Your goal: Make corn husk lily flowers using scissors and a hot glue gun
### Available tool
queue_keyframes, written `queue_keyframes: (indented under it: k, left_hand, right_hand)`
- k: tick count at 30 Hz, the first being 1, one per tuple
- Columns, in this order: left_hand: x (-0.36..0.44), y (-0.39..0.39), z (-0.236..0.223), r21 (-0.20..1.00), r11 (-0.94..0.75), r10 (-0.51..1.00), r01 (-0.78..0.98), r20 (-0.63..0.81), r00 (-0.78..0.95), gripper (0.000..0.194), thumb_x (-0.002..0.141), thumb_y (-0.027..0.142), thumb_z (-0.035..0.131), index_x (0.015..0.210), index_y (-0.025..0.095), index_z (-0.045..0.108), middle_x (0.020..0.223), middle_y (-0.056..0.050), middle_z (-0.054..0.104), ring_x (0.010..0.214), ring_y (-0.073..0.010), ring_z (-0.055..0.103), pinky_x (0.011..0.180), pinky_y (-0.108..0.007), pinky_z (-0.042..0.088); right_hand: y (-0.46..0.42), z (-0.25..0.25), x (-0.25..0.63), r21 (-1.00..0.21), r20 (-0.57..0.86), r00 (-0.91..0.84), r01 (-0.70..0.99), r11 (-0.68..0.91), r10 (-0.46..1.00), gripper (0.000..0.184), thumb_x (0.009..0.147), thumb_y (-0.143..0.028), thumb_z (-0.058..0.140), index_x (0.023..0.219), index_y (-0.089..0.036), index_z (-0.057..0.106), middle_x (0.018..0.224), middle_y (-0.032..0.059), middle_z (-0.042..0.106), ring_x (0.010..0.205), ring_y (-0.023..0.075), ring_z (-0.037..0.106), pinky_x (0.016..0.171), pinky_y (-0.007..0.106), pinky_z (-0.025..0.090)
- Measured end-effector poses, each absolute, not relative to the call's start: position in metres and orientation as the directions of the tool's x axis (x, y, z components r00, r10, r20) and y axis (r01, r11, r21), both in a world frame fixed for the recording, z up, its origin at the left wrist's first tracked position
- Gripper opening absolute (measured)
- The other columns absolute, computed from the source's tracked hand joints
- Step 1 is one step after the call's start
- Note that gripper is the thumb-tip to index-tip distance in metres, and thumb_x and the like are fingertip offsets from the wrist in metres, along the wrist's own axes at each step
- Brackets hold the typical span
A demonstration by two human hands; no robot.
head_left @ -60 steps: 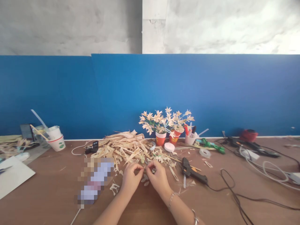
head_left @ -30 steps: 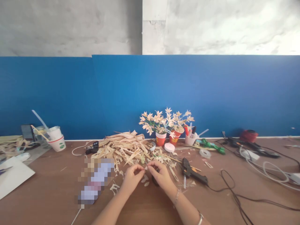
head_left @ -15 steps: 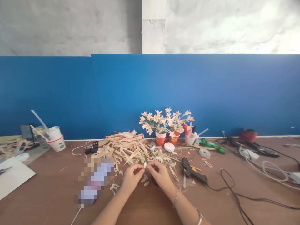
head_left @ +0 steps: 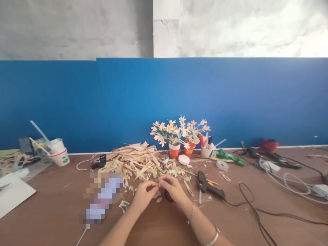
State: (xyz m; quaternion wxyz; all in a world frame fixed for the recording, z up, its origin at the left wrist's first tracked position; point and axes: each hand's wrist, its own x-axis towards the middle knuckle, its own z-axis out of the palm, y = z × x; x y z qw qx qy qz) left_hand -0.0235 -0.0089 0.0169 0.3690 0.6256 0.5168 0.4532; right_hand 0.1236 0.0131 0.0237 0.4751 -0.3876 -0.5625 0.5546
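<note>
My left hand [head_left: 143, 196] is closed in a pinch, thumb and forefinger meeting just in front of the heap of dry husk strips [head_left: 138, 159]. Opposite it, my right hand [head_left: 174, 193] pinches too, its fingertips touching those of the left. Between them is a small pale petal-shaped piece [head_left: 160, 183], mostly covered by the fingers. Below the fingertips, loose pale petal pieces [head_left: 159, 199] lie on the brown table [head_left: 156, 230]. A dark round object [head_left: 168, 196] shows partly behind my right hand.
Pale husk flowers [head_left: 170, 128] stand in red cups [head_left: 174, 152] at the back. To the right lies a black glue gun [head_left: 210, 186] with its cord [head_left: 253, 206]. A blurred-out object [head_left: 104, 198] is at left, near white cups [head_left: 60, 155]. A blue partition [head_left: 164, 89] closes off the back.
The pale petal piece, upright and plain to see before, is now mostly hidden as my right fingertips have come over it to the left. The whole view has shifted slightly.
</note>
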Motion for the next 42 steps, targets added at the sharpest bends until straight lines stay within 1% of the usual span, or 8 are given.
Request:
queue_keyframes:
  k: [4,10,18,25,28,33,38,42]
  left_hand:
    - [-0.0228,-0.0092,0.0173,0.975,-0.118,0.993,0.191,0.11,0.052,0.018,0.069,0.028,0.06,0.072,0.013,0.069,0.063,-0.004,0.066,0.06,-0.0156,0.056,0.06,-0.025,0.043]
    - [-0.0232,-0.0092,0.0181,0.993,-0.054,0.998,0.103,0.052,0.023,0.022,0.067,0.032,0.064,0.074,0.013,0.07,0.061,-0.003,0.065,0.058,-0.015,0.056,0.059,-0.024,0.043]
    - [-0.023,-0.0109,0.0221,0.994,-0.048,0.999,0.1,0.049,-0.015,0.022,0.067,0.034,0.063,0.074,0.014,0.069,0.061,-0.001,0.065,0.058,-0.014,0.054,0.057,-0.024,0.042]
    - [-0.0228,-0.0119,0.0247,0.999,-0.014,0.999,0.052,0.016,-0.048,0.02,0.067,0.031,0.062,0.075,0.015,0.068,0.062,0.001,0.063,0.059,-0.0129,0.054,0.058,-0.023,0.041]
    - [-0.0232,-0.0118,0.0257,1.0,-0.006,0.999,0.028,0.007,-0.031,0.021,0.066,0.033,0.063,0.075,0.014,0.069,0.062,0.0,0.064,0.059,-0.0129,0.054,0.058,-0.023,0.041]
    - [-0.023,-0.012,0.0261,1.0,-0.012,0.999,0.026,0.013,-0.04,0.022,0.065,0.033,0.064,0.074,0.014,0.069,0.061,0.0,0.064,0.059,-0.0132,0.054,0.057,-0.024,0.041]
    - [-0.023,-0.0115,0.0248,0.998,-0.031,0.999,0.055,0.033,-0.027,0.023,0.066,0.034,0.064,0.074,0.014,0.069,0.06,0.0,0.063,0.057,-0.0134,0.054,0.056,-0.024,0.041]
    - [-0.0237,-0.0106,0.0231,0.993,-0.063,0.997,0.102,0.067,-0.036,0.023,0.066,0.035,0.063,0.073,0.014,0.069,0.06,-0.001,0.064,0.057,-0.0142,0.054,0.056,-0.024,0.042]
  right_hand:
    - [0.0086,0.0274,0.1228,-0.972,0.011,-0.297,-0.229,-0.06,0.955,0.025,0.064,-0.039,0.068,0.071,-0.017,0.058,0.052,-0.005,0.051,0.043,0.0078,0.043,0.044,0.02,0.034]
    - [0.0092,0.0269,0.1215,-0.931,-0.042,-0.285,-0.336,-0.141,0.958,0.027,0.06,-0.036,0.073,0.069,-0.015,0.059,0.054,-0.0047,0.051,0.047,0.0069,0.042,0.047,0.019,0.032]
    - [0.0115,0.0259,0.1236,-0.962,-0.034,-0.265,-0.252,-0.103,0.964,0.028,0.064,-0.04,0.068,0.063,-0.014,0.058,0.056,-0.0023,0.053,0.051,0.0078,0.044,0.051,0.02,0.032]
    - [0.0098,0.0237,0.1227,-0.967,0.09,-0.223,-0.252,0.032,0.971,0.035,0.065,-0.037,0.069,0.09,-0.018,0.054,0.063,-0.0036,0.056,0.056,0.0099,0.049,0.054,0.021,0.038]
    - [0.0107,0.0213,0.1222,-0.976,0.15,-0.241,-0.191,0.105,0.959,0.032,0.063,-0.038,0.071,0.081,-0.018,0.054,0.062,-0.0042,0.054,0.054,0.0096,0.049,0.052,0.022,0.039]
    - [0.0104,0.0248,0.1222,-0.99,0.143,-0.219,-0.038,0.138,0.965,0.031,0.066,-0.045,0.066,0.066,-0.015,0.057,0.056,-0.0022,0.054,0.049,0.0096,0.047,0.048,0.022,0.037]
    - [0.0091,0.0236,0.1216,-0.99,0.142,-0.198,-0.007,0.143,0.97,0.033,0.07,-0.047,0.061,0.063,-0.017,0.051,0.05,-0.0049,0.048,0.043,0.0076,0.04,0.043,0.02,0.033]
    - [0.0095,0.0206,0.1211,-0.986,0.165,-0.21,0.003,0.169,0.964,0.035,0.072,-0.049,0.058,0.061,-0.018,0.046,0.052,-0.005,0.046,0.047,0.0086,0.041,0.045,0.02,0.034]
